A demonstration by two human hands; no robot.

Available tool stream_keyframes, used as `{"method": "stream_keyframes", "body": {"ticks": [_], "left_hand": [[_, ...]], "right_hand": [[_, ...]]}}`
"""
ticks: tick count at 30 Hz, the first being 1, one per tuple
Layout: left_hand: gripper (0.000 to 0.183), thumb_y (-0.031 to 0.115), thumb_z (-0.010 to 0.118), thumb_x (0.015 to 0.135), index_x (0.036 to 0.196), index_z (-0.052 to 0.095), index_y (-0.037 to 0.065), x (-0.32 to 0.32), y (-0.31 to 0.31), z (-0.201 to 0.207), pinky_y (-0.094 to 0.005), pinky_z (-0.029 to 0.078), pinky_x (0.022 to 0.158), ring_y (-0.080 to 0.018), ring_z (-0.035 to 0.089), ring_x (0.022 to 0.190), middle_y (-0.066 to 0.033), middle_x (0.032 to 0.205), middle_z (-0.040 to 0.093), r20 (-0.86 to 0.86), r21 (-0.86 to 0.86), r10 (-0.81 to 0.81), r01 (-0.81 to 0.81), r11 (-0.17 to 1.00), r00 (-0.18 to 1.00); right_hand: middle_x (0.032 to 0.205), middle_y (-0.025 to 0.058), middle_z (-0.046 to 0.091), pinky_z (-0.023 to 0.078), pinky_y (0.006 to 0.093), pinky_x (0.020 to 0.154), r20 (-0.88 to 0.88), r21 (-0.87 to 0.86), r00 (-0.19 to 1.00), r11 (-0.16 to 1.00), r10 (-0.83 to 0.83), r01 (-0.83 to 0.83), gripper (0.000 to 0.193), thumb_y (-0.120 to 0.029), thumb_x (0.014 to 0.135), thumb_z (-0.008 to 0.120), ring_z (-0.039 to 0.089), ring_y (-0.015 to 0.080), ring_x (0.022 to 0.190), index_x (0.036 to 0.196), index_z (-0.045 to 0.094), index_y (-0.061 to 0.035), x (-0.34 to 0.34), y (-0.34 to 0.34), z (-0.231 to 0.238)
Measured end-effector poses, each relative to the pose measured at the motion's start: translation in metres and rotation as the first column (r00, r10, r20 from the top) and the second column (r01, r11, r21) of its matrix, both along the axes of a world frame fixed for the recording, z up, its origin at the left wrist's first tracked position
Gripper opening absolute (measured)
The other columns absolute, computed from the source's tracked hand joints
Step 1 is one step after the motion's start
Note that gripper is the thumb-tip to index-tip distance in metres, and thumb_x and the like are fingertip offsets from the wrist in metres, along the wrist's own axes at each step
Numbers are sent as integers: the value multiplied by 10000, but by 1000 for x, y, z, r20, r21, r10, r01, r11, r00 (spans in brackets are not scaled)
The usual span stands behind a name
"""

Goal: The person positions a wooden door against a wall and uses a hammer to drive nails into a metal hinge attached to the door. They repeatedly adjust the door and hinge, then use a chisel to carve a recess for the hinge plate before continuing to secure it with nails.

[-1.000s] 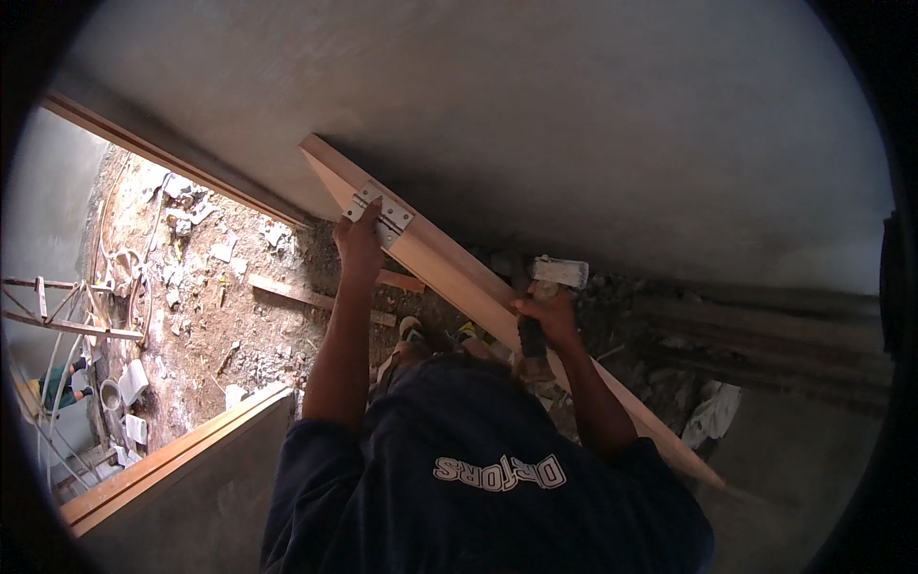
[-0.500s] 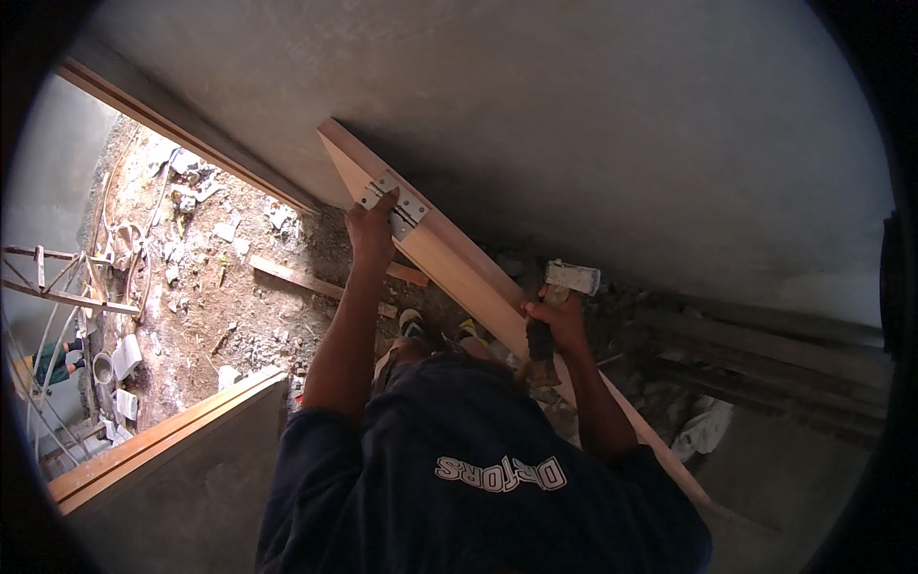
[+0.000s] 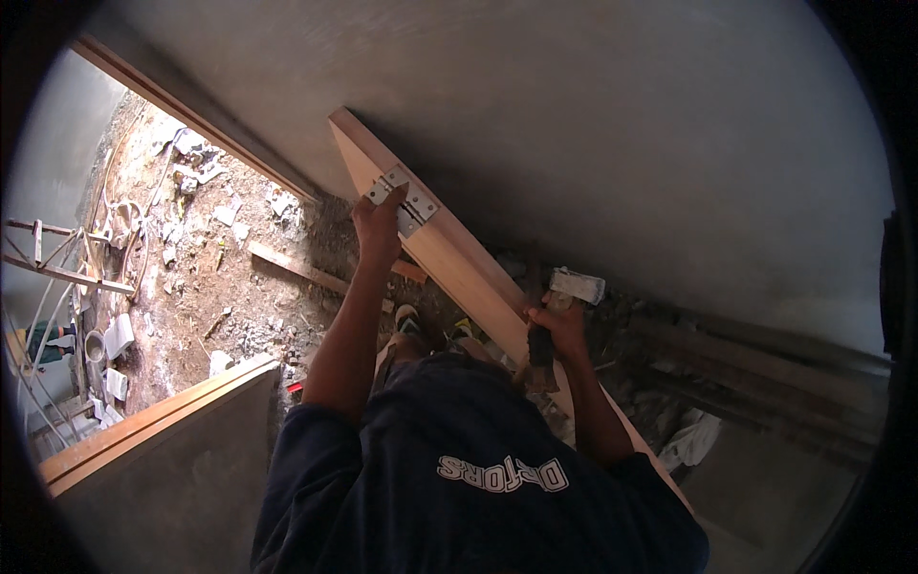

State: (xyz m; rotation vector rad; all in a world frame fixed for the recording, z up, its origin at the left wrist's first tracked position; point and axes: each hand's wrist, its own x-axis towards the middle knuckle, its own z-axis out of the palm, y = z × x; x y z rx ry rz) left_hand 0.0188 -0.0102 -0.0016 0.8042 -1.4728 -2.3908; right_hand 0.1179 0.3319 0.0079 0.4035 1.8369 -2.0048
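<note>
A long pale timber piece [image 3: 464, 279] slants from the wall down past my right side. Near its upper end lies a silvery butt hinge [image 3: 413, 203]. My left hand [image 3: 378, 228] is closed on the hinge, thumb over its knuckle, pressing it to the wood. On the timber's right side, my right hand [image 3: 562, 330] grips a hammer [image 3: 578, 285] with a blocky, whitish head and a dark, worn handle. The handle's lower end hangs beside the timber. Whether a second slim tool sits in that fist, I cannot tell.
A grey plastered wall [image 3: 622, 115] rises ahead. To the left, a wooden door frame [image 3: 163, 421] opens onto rubble-strewn ground [image 3: 191, 287], with a metal trestle [image 3: 72, 258] and a bucket [image 3: 95, 346] beyond. Planks [image 3: 765, 359] and debris lie at right; a loose board [image 3: 296, 266] is near my feet.
The view has shifted slightly. My left hand stays on the hinge, and the hammer in my right hand has tilted a little. The timber rests in much the same place.
</note>
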Motion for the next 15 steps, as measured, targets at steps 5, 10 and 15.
{"method": "stream_keyframes", "body": {"ticks": [5,10,15], "left_hand": [[152,13,735,862,974,643,-36,-6,-4,-6,-341,584,635,-207,713,717,-101,882,708,-40,132,41,-35,991,998],[159,19,732,866,976,637,-46,-7,-7,-1,-342,594,626,-215,710,684,-117,874,709,49,69,-4,0,998,999],[173,59,732,891,1002,653,-46,-1,-6,4,-337,591,669,-204,705,736,-109,900,710,36,8,-50,50,999,998]], "right_hand": [[911,94,644,578,404,717,1,-14,1000,1000,8,-8,362,-61,769,828,701,229,807,1029,576,-61,1,1,0],[909,92,641,579,409,715,-54,4,999,1000,4,-4,371,-71,767,837,699,246,802,1035,581,-71,2,6,-14],[893,93,650,566,396,692,-28,-9,1000,1000,10,-11,380,-74,774,838,679,221,758,1041,568,-55,2,4,-5]]}}
